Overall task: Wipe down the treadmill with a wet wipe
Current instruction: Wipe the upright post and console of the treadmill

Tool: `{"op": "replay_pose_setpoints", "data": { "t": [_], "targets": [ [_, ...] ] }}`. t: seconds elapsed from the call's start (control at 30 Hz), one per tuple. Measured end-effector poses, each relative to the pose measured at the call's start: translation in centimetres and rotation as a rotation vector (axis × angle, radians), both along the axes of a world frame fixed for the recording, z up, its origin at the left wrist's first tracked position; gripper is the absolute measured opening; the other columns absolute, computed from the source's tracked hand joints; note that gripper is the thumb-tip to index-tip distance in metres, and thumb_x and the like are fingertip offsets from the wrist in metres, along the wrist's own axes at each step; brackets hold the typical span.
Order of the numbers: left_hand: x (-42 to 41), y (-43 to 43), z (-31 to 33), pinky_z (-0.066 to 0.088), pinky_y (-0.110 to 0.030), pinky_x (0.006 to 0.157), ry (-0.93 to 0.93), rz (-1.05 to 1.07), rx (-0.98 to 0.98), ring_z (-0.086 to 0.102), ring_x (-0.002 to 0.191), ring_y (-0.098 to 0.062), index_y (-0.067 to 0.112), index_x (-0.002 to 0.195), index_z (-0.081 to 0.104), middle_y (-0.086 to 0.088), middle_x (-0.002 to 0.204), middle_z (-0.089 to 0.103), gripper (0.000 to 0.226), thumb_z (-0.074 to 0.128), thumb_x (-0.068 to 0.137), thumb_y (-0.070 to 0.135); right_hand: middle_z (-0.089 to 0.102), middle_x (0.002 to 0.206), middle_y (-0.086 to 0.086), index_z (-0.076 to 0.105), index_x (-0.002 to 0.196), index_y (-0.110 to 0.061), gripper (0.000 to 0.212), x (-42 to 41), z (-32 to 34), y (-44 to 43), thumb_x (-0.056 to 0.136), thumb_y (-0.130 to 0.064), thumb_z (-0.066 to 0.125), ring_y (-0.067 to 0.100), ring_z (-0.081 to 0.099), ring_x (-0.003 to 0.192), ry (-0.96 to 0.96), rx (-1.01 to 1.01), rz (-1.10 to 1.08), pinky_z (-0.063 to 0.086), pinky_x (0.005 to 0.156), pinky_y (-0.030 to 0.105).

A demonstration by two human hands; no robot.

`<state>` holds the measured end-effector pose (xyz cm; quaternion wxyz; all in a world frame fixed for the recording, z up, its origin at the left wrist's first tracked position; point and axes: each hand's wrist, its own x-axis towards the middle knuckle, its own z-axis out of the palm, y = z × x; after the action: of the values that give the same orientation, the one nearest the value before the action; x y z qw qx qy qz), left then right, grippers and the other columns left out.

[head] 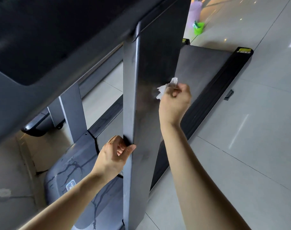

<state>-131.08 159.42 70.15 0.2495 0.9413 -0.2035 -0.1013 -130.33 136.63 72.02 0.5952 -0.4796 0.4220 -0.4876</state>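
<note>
While the right hand (173, 101) is bunched up around a crumpled white wet wipe (164, 87), the wipe's pressed flat against the wide face of the tall dark grey metal upright post (151, 67) of the treadmill, roughly halfway up the part you can see. Fingers are curled tight around the wipe, with bits of it poking out above and to the left of the knuckles.

The left hand (115, 154) is lower down on the same post, grabbing its near edge: thumb lying on the front face, fingers hooked round behind it.

Further out, the post runs up into the dark console overhang (41, 39) filling the top left. Behind the right hand there's the grey running belt (206, 63) with a black ribbed side rail (222, 90) along its right side. Down by the left forearm is the grey motor cover (71, 173), with dark streaky marks on it. Everything sits on a glossy pale tiled floor (257, 146), and way at the back there's a bright green container (198, 28) next to something pale purple, too blurry to tell what.
</note>
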Motion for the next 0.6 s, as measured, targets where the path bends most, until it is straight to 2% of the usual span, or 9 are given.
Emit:
{"op": "replay_pose_setpoints", "data": {
  "t": [0.07,0.1,0.23,0.3,0.37,0.4,0.5,0.53,0.6],
  "targets": [
    [-0.1,-0.2,0.1,0.042,-0.012,0.064,0.005,0.012,0.001,0.058,0.078,-0.007,0.015,0.077,0.056,0.003,0.076,0.062,0.037,0.072,0.09,0.046,0.071,0.069,-0.001,0.062,0.096,0.0,0.006,-0.6,-2.9,2.4,0.098,-0.003,0.057,0.012,0.068,0.063,0.044,-0.049,-0.003,0.056,0.063,0.03],
    [-0.1,-0.3,0.1,0.042,-0.012,0.065,0.005,0.02,0.007,0.059,0.078,-0.006,0.016,0.078,0.057,0.004,0.077,0.063,0.036,0.072,0.091,0.045,0.072,0.076,0.005,0.061,0.097,-0.002,0.007,-1.2,-5.2,3.9,0.096,0.0,0.055,0.017,0.068,0.065,0.089,0.001,0.031,0.056,0.064,0.031],
    [-0.6,-0.3,0.0,0.045,-0.012,0.067,0.034,0.078,0.027,0.064,0.084,-0.007,0.018,0.084,0.06,0.004,0.085,0.068,0.029,0.071,0.092,0.044,0.072,0.082,0.001,0.053,0.09,-0.011,0.015,-5.0,-12.4,8.7,0.09,0.002,0.047,0.016,0.068,0.074,0.348,0.467,0.385,0.042,0.053,0.022],
    [-0.6,-0.5,0.0,0.044,-0.01,0.067,0.038,0.093,0.019,0.064,0.083,-0.005,0.018,0.085,0.06,0.004,0.086,0.068,0.028,0.072,0.092,0.043,0.074,0.078,0.005,0.055,0.092,-0.01,0.011,-5.6,-12.5,8.2,0.091,0.0,0.051,0.008,0.067,0.069,0.378,0.531,0.462,0.039,0.049,0.015],
    [-0.7,-0.6,0.0,0.043,-0.008,0.067,0.035,0.097,0.01,0.062,0.084,-0.003,0.018,0.084,0.059,0.005,0.086,0.067,0.029,0.072,0.092,0.044,0.069,0.064,0.002,0.059,0.096,-0.005,0.01,-4.2,-10.6,5.7,0.094,-0.001,0.051,0.005,0.068,0.061,0.308,0.49,0.411,0.039,0.047,0.009],
    [-0.7,-0.6,0.0,0.043,-0.009,0.067,0.037,0.097,0.009,0.063,0.085,-0.004,0.019,0.085,0.058,0.005,0.087,0.067,0.03,0.071,0.092,0.045,0.068,0.06,-0.001,0.061,0.098,-0.002,0.011,-3.3,-8.9,4.1,0.097,-0.003,0.05,0.004,0.067,0.056,0.247,0.432,0.367,0.042,0.049,0.011],
    [-1.0,-0.6,-0.2,0.046,-0.014,0.069,0.044,0.099,-0.003,0.065,0.088,-0.01,0.019,0.086,0.057,0.003,0.091,0.068,0.033,0.069,0.092,0.05,0.071,0.064,-0.005,0.06,0.095,-0.002,0.017,-1.5,-4.1,0.1,0.101,-0.014,0.051,0.011,0.066,0.051,0.051,0.243,0.271,0.056,0.058,0.036],
    [-1.0,-0.5,-0.3,0.046,-0.013,0.068,0.04,0.096,-0.012,0.065,0.087,-0.011,0.019,0.086,0.057,0.003,0.09,0.068,0.034,0.068,0.092,0.05,0.072,0.066,-0.009,0.059,0.093,-0.002,0.013,-1.6,-3.2,-0.5,0.1,-0.012,0.053,0.013,0.067,0.053,-0.011,0.196,0.267,0.058,0.058,0.04],
    [-1.1,-0.2,-0.6,0.047,-0.016,0.069,0.007,0.081,-0.029,0.064,0.086,-0.013,0.019,0.084,0.055,0.001,0.089,0.067,0.034,0.069,0.091,0.05,0.071,0.069,-0.011,0.058,0.096,-0.002,0.007,-2.6,-3.6,-0.2,0.098,-0.009,0.058,0.016,0.07,0.06,-0.088,0.09,0.285,0.059,0.055,0.041]
  ]
}}
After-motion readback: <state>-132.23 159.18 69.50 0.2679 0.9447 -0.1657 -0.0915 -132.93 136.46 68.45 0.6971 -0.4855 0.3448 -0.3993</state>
